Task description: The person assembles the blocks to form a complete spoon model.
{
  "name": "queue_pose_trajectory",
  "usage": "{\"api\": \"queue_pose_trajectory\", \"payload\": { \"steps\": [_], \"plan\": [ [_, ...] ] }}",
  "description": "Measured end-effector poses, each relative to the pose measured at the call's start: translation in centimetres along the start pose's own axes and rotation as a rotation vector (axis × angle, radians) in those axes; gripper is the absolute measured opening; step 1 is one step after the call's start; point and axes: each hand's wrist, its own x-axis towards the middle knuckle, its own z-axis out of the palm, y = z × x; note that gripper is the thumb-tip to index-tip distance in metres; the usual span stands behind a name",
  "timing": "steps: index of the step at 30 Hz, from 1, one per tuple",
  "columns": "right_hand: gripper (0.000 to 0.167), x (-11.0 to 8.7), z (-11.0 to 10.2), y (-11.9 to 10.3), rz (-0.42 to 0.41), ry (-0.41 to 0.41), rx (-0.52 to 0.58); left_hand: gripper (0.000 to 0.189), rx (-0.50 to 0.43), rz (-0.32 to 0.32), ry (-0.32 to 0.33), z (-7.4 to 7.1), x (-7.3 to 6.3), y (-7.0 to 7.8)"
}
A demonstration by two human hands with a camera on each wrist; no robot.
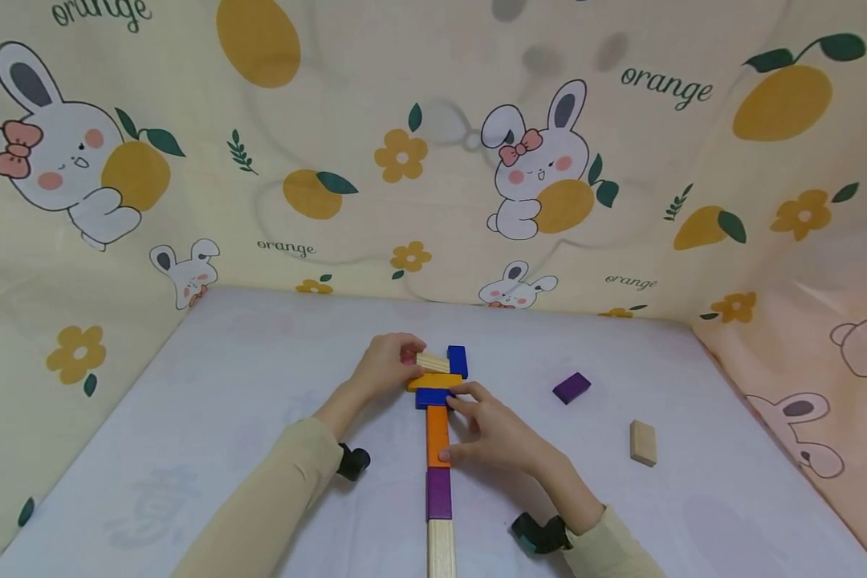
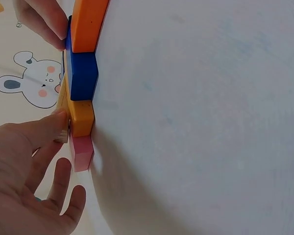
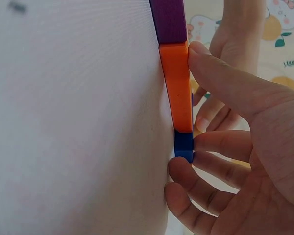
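A row of wooden blocks runs away from me in the head view. My left hand [image 1: 388, 363] is at its far end, pinching a plain wood block [image 1: 433, 364] between thumb and forefinger. Under that block lies a yellow block [image 1: 435, 381], and a pink block [image 2: 82, 154] shows beside it in the left wrist view. My right hand [image 1: 502, 433] spans the row from the right: its thumb touches the orange block [image 1: 437, 433], while its fingertips rest by the crosswise blue block [image 1: 432, 397]. Another blue block [image 1: 457, 361] stands past the plain one.
Nearer me, the row continues with a purple block [image 1: 439, 492] and a plain wood block [image 1: 441, 550]. To the right lie a loose purple block [image 1: 571, 388] and a loose plain block [image 1: 643, 443]. A printed cloth [image 1: 433, 201] rises behind the white table [image 1: 260, 345].
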Motion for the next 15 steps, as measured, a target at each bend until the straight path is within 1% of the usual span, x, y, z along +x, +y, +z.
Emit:
{"api": "queue_pose_trajectory", "payload": {
  "steps": [8, 15],
  "plan": [
    [0.082, 0.02, -0.05, -0.08, 0.002, 0.001, -0.005, 0.034, -0.011, 0.008, 0.016, 0.05, -0.03, -0.17],
    [0.083, 0.0, 0.0, -0.06, 0.0, 0.006, -0.007, 0.036, -0.004, -0.005, -0.001, 0.22, 0.19, -0.23]
  ]
}}
